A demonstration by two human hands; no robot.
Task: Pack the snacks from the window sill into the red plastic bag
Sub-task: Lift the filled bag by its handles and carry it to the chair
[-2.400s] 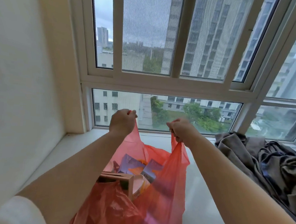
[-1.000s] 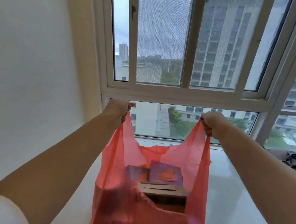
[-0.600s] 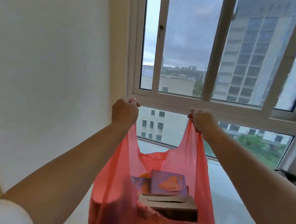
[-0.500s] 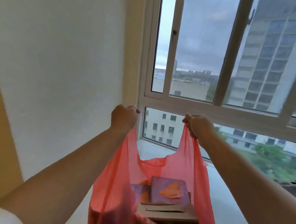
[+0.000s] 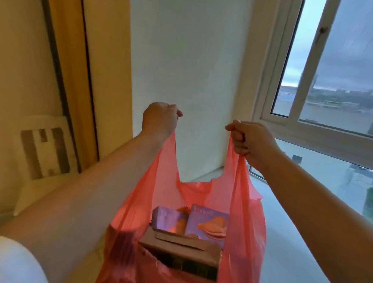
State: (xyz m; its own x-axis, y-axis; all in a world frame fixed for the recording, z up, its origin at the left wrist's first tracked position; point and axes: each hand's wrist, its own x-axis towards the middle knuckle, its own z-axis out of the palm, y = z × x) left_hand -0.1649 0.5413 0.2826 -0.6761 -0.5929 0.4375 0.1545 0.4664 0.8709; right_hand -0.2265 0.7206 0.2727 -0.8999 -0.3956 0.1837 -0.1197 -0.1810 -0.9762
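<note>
The red plastic bag (image 5: 244,222) hangs open between my two hands, lifted above the white window sill (image 5: 284,247). My left hand (image 5: 159,118) grips the left handle and my right hand (image 5: 248,141) grips the right handle, both fists held at about the same height. Inside the bag stand two purple snack boxes (image 5: 206,223) with orange pictures. In front of them lies a brown cardboard box (image 5: 180,251). The bag's bottom is cut off by the frame's lower edge.
A white wall (image 5: 185,75) faces me. The window frame (image 5: 314,128) runs along the right. At left are a yellow curtain (image 5: 80,67) and a cream wall with a grey-and-white panel (image 5: 46,149).
My view has swung left, away from the window toward the corner wall and curtain. Both hands keep their grip on the handles and the bag hangs lifted with the boxes inside.
</note>
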